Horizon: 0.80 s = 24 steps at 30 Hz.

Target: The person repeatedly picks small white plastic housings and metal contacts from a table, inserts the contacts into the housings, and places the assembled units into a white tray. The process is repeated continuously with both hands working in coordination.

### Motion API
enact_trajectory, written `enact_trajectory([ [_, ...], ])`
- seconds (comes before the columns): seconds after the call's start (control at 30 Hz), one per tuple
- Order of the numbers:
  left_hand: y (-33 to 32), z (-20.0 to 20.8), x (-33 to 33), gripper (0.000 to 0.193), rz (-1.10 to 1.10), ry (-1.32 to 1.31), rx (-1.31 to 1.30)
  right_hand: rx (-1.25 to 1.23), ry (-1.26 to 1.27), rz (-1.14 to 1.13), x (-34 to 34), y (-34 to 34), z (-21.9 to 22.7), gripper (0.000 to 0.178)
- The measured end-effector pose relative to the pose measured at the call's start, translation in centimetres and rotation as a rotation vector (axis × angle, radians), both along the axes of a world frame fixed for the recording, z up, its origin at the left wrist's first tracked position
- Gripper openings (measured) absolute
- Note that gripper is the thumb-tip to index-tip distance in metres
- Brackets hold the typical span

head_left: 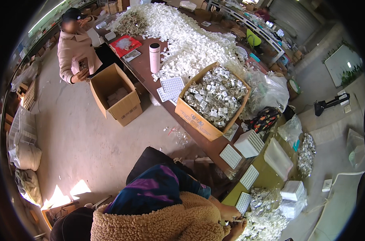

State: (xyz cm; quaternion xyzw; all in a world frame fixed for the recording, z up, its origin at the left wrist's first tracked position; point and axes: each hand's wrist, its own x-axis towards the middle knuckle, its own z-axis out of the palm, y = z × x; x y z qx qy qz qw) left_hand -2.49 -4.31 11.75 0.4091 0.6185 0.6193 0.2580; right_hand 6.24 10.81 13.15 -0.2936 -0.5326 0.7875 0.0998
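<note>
My left hand [229,212] and my right hand [237,229] are close together at the green table's near end. Their fingers are closed about a small whitish piece [239,220], too small for me to tell its kind. Just beyond my left hand lies a white grid tray [243,202]. Beside my hands is a heap of small white plastic pieces [264,225], with a pile of small shiny metal-and-clear pieces [265,200] behind it. My right hand is partly cut off by the fleece and the lower edge.
A cardboard box [198,123] full of small metallic pieces stands on the brown table. Stacked white trays [250,143] and a pink flask [154,58] stand there too. Across, a person [76,48] holds a phone beside an open carton [126,108] on the floor.
</note>
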Motion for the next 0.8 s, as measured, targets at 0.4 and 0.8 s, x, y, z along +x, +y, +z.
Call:
enact_trajectory([
  [0.4, -2.3, 3.2, -0.3, 0.024, -0.054, 0.347, 0.183, -0.394, -0.075, 0.186, -0.5, 2.1, -0.7, 0.027],
  [0.8, -2.6, 6.0, -1.9, 0.028, -0.013, -0.742, 0.104, -0.048, 0.003, -0.128, -1.5, -2.8, 7.0, 0.004],
])
